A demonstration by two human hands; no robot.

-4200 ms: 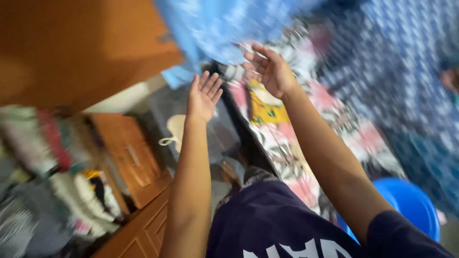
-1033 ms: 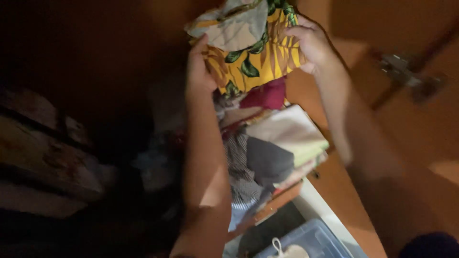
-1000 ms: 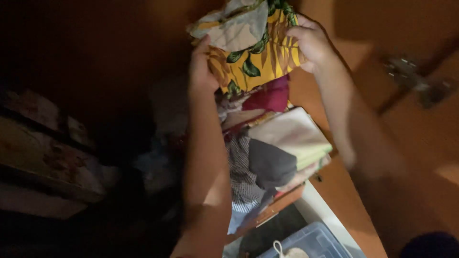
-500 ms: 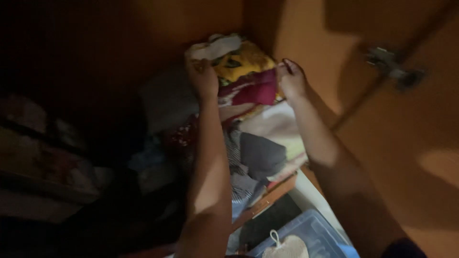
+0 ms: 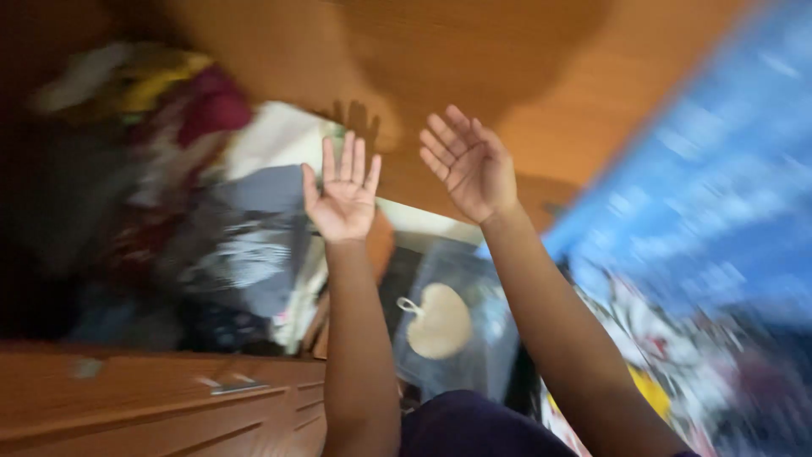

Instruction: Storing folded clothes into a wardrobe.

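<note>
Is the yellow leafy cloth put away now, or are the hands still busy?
Put away: the yellow cloth lies atop the stacked clothes in the wardrobe. In hand: nothing; left hand and right hand are open and empty. Left: patterned fabrics remain outside, though blurred.

Motion-blurred stack of folded clothes (image 5: 211, 203) at left, smeared blue patterned fabric (image 5: 702, 195) at right, details unreadable.

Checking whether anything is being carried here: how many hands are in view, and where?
2. The left hand is raised, open and empty, in front of the stacked clothes. The right hand is raised beside it, open and empty, against the wooden door.
</note>
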